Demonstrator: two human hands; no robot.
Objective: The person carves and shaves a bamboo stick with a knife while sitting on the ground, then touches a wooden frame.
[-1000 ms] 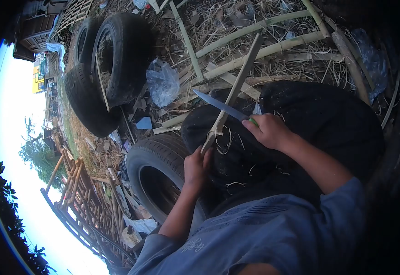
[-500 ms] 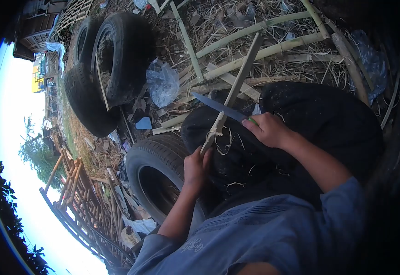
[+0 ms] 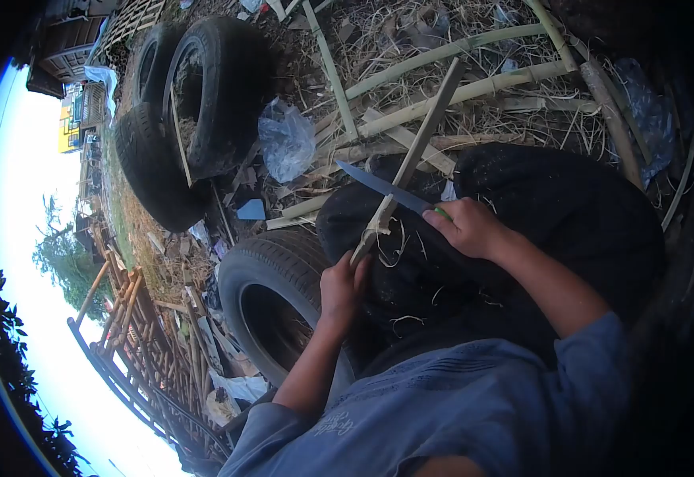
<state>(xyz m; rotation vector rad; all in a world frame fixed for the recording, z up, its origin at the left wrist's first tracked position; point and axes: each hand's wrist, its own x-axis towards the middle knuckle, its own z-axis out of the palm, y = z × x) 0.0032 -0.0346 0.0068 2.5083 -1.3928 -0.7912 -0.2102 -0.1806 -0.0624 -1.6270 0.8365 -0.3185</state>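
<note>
My left hand (image 3: 340, 288) is closed around the lower end of a long flat bamboo strip (image 3: 420, 143), which slants up and to the right over my dark trousers. My right hand (image 3: 467, 229) grips a knife (image 3: 385, 187) by its green handle. The blade points up and to the left and crosses the strip above my left hand. Curled shavings (image 3: 382, 226) cling to the strip just below the blade, and a few thin ones lie on my trousers.
One tyre (image 3: 274, 310) lies beside my left arm, with several more at the upper left. A clear plastic bag (image 3: 286, 141), bamboo poles (image 3: 474, 89) and dry scraps cover the ground ahead. A bamboo rack (image 3: 136, 318) stands at the lower left.
The view has shifted slightly. The blade's crossing point has changed little, and both hands keep their holds on the strip and the knife.
</note>
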